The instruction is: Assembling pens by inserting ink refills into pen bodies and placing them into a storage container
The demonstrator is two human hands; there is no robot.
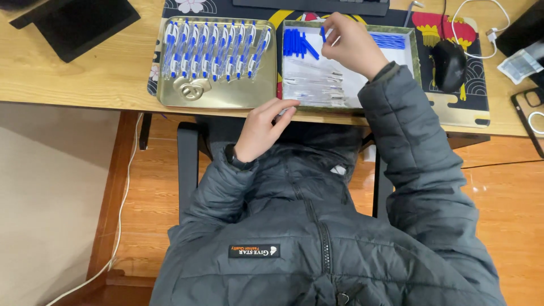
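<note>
My right hand (350, 42) hovers over a green-rimmed white tray (414, 54) and pinches a small blue cap (323, 33) between its fingertips. That tray holds a bunch of blue caps (297, 43), clear pen barrels (311, 85) and thin blue refills (390, 41). My left hand (262, 127) rests at the desk's near edge, its fingertips on a clear pen barrel (283, 111) by the tray's front left corner. A gold metal tray (221, 93) to the left carries a row of several assembled blue and clear pens (212, 50).
A black mouse (449, 63) lies on a patterned mat (473, 107) at the right. Beyond it sit a phone (530, 110), a white cable (481, 22) and a folded paper (520, 65). A dark keyboard (317, 5) lies behind the trays, a black stand (79, 22) at far left.
</note>
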